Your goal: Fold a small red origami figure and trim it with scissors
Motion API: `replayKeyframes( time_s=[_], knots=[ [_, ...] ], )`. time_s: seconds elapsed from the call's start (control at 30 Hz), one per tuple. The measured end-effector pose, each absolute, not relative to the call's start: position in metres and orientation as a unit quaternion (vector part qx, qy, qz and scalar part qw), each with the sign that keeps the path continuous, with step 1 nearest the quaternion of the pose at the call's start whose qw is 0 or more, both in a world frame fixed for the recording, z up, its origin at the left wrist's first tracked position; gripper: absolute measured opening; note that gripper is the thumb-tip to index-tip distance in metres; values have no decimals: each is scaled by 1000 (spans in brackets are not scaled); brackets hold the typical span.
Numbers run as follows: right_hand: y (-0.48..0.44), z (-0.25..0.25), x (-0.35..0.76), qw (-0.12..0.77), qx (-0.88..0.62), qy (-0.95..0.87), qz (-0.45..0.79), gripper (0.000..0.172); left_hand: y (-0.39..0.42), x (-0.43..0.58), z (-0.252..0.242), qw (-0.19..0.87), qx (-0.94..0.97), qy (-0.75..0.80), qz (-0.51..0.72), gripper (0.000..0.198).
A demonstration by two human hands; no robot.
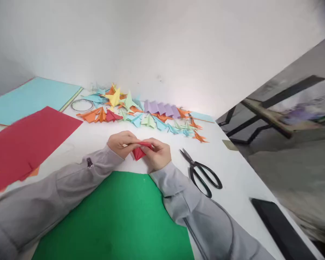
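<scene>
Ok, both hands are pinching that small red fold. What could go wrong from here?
1. The red folded piece is small and gripped by the left hand and right hand; a crease may go askew or the paper may tear.
2. The scissors lie beside the right sleeve; an arm sweep could knock them.
3. Both forearms rest on the green sheet, which might crumple.

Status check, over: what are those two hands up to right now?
Left hand and right hand both pinching the red folded paper. Paper at the green sheet's far edge. Scissors lie to the right, apart from the hands.
</scene>
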State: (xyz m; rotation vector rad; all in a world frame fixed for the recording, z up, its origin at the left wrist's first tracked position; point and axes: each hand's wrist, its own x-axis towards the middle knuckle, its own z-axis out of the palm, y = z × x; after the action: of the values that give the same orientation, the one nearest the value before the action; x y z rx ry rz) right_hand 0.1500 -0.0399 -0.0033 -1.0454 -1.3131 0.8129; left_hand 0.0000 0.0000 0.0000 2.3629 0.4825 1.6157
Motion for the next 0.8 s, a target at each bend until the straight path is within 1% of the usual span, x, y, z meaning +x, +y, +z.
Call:
replayKeyframes(
  time_s=[0.13, 0.23, 0.53, 0.8],
  knots=[
    [-43, 0, 149, 586, -445, -581, 348, 8, -3, 0, 1, 130, 798, 173, 562, 7],
    [-44, 0, 148, 577, -444, -591, 347, 6, -6, 0, 3, 118, 795, 174, 569, 5],
    [-45, -3, 149, 566, -435, -617, 333, 5, -13, 0, 10, 47, 809, 142, 568, 12],
    [-47, -1, 149, 549, -431, -648, 306, 7, -16, 3, 9, 59, 796, 134, 587, 14]
  ],
)
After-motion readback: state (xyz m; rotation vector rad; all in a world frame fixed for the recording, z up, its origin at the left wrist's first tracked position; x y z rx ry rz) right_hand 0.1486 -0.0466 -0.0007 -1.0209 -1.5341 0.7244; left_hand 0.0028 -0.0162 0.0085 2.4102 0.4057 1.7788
